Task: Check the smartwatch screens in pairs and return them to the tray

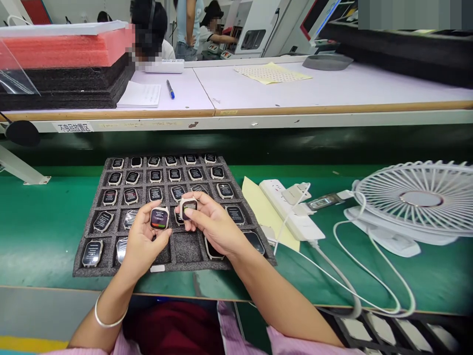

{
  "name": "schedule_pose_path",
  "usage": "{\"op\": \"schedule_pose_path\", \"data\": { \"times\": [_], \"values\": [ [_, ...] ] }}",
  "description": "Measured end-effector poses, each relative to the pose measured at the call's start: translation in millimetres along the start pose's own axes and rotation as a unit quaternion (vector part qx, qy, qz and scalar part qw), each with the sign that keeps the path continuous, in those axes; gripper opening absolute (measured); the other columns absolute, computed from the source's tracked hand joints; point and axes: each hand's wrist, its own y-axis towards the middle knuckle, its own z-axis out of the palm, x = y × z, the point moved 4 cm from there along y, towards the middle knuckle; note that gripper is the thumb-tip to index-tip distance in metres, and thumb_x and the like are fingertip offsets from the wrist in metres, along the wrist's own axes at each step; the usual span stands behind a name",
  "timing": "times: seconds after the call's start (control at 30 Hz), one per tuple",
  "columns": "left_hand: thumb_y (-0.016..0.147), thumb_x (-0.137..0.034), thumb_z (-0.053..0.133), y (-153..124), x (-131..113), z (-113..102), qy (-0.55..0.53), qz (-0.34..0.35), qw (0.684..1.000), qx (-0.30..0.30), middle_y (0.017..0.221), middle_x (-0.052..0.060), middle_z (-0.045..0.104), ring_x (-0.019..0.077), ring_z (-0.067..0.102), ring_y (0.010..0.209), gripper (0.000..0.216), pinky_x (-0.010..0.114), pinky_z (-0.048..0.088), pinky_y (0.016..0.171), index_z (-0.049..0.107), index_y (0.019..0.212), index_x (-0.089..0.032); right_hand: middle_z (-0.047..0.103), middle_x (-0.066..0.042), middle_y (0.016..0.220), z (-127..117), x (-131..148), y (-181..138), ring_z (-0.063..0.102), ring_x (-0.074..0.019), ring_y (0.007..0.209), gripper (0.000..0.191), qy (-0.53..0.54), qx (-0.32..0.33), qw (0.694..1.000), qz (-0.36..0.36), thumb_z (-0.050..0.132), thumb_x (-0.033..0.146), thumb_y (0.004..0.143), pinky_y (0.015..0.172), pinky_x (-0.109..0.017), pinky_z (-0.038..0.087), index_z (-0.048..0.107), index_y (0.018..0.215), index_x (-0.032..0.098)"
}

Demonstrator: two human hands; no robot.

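My left hand (146,236) grips a smartwatch body (159,218) without a strap, its lit screen showing a red and green band at the bottom. In my right hand (210,219) is a second smartwatch body (188,208), pinched with the thumb on its screen. Both hands hover above a grey foam tray (105,268), whose compartments hold rows of similar watches (92,253), most with text on dark screens. One front compartment (186,246) between my hands holds no watch. My hands and wrists hide some compartments.
Right of the tray lie a yellow sheet (249,197), a white power strip (291,209) with cables, and a white fan (421,197). A raised shelf (218,93) behind carries foam stacks (66,84), a notepad (139,94) and a pen (170,89). Other people are beyond it.
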Motion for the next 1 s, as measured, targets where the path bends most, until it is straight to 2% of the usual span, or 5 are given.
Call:
{"op": "schedule_pose_path", "data": {
  "times": [0.23, 0.47, 0.7, 1.0],
  "values": [
    [0.074, -0.015, 0.073, 1.2, -1.8, 1.1, -0.019, -0.015, 1.000, 0.001, 0.106, 0.004, 0.067, 0.0092, 0.065, 0.073, 0.056, 0.023, 0.057, 0.069, 0.053, 0.126, -0.023, 0.071, -0.001, 0.091, -0.4, -0.3, -0.8, 0.057, -0.0096, 0.059, 0.034, -0.008, -0.004, 1.000, -0.006, 0.074, 0.027, 0.078, 0.058, -0.027, 0.041, 0.058, 0.107, 0.022],
    [0.081, -0.024, 0.067, 0.4, -3.1, -2.4, -0.048, -0.055, 0.997, -0.020, 0.105, 0.006, 0.071, 0.0124, 0.070, 0.067, 0.047, 0.030, 0.060, 0.068, 0.056, 0.127, -0.020, 0.071, -0.001, 0.093, 0.6, 0.7, -1.1, 0.058, -0.0102, 0.060, 0.035, -0.011, -0.007, 1.000, -0.006, 0.074, 0.025, 0.076, 0.057, -0.027, 0.041, 0.058, 0.108, 0.023],
    [0.085, -0.038, 0.064, -0.3, -1.2, -5.5, -0.094, -0.077, 0.992, -0.044, 0.092, 0.004, 0.073, 0.0163, 0.072, 0.063, 0.040, 0.033, 0.061, 0.063, 0.062, 0.120, -0.018, 0.071, -0.001, 0.093, 0.5, 0.6, -1.0, 0.059, -0.0108, 0.060, 0.036, -0.017, -0.011, 1.000, -0.009, 0.074, 0.024, 0.075, 0.057, -0.027, 0.042, 0.057, 0.107, 0.023],
    [0.086, -0.040, 0.065, -1.2, -2.3, -5.1, -0.094, -0.093, 0.990, -0.055, 0.084, 0.001, 0.070, 0.0162, 0.072, 0.061, 0.039, 0.032, 0.061, 0.062, 0.063, 0.117, -0.017, 0.070, 0.000, 0.092, 0.7, 1.0, -1.5, 0.058, -0.0093, 0.059, 0.034, -0.018, -0.003, 1.000, -0.008, 0.074, 0.026, 0.077, 0.057, -0.026, 0.040, 0.056, 0.105, 0.023]
  ]
}}
